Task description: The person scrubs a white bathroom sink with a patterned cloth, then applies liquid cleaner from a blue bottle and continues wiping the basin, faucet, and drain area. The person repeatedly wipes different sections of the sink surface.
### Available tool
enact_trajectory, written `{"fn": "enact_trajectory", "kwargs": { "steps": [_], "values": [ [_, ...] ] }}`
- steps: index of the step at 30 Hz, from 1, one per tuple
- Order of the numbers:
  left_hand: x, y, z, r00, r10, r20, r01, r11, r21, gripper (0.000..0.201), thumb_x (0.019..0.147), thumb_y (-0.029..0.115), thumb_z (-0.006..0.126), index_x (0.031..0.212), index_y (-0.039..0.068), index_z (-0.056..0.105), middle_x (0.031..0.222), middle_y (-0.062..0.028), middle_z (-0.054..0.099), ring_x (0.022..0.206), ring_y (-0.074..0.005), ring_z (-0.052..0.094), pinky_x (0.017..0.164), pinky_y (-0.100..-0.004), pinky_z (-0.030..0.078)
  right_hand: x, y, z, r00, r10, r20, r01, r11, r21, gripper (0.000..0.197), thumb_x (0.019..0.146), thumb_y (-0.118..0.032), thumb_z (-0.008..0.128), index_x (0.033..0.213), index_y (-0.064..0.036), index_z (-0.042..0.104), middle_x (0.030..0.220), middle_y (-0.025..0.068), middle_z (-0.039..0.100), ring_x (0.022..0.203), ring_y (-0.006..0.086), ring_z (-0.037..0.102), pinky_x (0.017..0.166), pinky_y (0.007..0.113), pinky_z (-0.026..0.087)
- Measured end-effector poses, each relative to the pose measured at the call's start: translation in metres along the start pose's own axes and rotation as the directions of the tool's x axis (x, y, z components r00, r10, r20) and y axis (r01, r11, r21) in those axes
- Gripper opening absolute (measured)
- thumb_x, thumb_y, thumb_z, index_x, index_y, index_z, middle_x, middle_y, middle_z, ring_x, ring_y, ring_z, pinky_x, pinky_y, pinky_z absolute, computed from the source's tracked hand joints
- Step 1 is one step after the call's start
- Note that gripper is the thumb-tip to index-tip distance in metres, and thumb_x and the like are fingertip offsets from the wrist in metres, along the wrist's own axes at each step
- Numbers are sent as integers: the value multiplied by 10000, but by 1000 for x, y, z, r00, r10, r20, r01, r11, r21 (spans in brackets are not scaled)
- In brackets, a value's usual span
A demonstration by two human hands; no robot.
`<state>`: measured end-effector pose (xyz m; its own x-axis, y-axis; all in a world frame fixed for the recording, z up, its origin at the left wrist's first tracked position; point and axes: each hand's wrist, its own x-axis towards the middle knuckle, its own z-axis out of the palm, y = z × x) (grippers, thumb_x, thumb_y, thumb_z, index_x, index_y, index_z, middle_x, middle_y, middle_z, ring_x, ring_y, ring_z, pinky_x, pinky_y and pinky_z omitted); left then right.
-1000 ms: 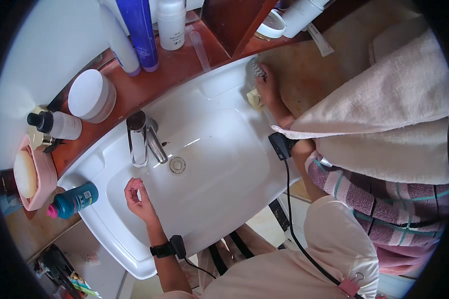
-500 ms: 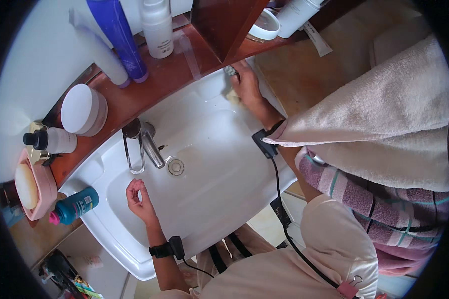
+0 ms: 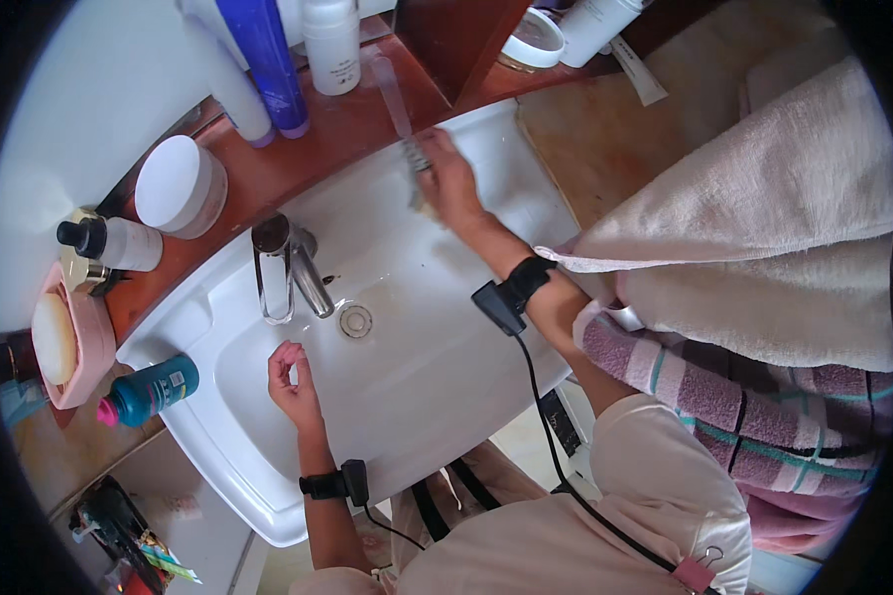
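My right hand (image 3: 450,178) is closed round a small scrubber with a grey-green patterned top (image 3: 414,155) and a pale yellowish underside; my fingers hide much of it, and its exact kind is unclear. It rests against the back rim of the white washbasin (image 3: 387,397), beside the wooden shelf. Over the basin's left side hovers my left hand (image 3: 294,385), fingers loosely curled, a gap showing between thumb and fingers, nothing in it. Just beyond that hand stands the chrome faucet (image 3: 296,263), with the drain (image 3: 355,320) to its right.
Along the back runs a reddish wooden shelf (image 3: 342,134) with a white jar (image 3: 181,186), a purple tube (image 3: 265,64) and white bottles. At left are a pink soap dish (image 3: 91,332) and a teal bottle (image 3: 154,390). Towels (image 3: 724,188) hang at right, near my right arm.
My right hand has moved left along the basin's back rim with the scrubber. The left hand has shifted slightly right, and the whole view has moved a little.
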<state>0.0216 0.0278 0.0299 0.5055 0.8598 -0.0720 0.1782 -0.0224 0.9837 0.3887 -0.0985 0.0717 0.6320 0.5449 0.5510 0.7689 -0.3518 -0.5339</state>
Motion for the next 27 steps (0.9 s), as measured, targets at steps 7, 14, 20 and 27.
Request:
{"fn": "enact_trajectory", "kwargs": {
  "steps": [7,14,20,27],
  "values": [
    [7,5,5,999,46,18,-46,998,-47,218,926,11,640,1138,-25,610,968,-62,675,892,-107,623,884,-265,490,5,59,-44,969,136,-205,-116,988,106,379,801,24,529,1174,4,589,1132,179,611,1028,328,608,940,398,479],
    [-3,-4,8,1000,21,11,-20,998,-59,222,917,6,651,1134,-19,614,965,-61,676,878,-102,621,873,-261,491,1,60,-35,1000,9,-23,-7,996,86,343,894,-92,579,1230,-22,587,1125,121,616,868,226,592,780,358,514],
    [-5,1,-2,1000,10,7,-10,1000,-29,218,924,20,650,1135,-19,613,960,-56,679,871,-103,625,875,-263,489,14,54,-58,894,447,-19,-441,887,140,388,821,22,568,1207,14,603,1211,201,591,1064,359,566,937,415,471],
    [-13,-11,1,1000,-6,25,8,998,-64,207,929,31,646,1126,-24,615,948,-50,676,879,-99,624,891,-267,482,-14,128,-62,998,-23,-60,-9,872,-489,444,740,4,665,1182,-21,632,1205,208,596,1133,364,575,982,458,464]
  ]
}}
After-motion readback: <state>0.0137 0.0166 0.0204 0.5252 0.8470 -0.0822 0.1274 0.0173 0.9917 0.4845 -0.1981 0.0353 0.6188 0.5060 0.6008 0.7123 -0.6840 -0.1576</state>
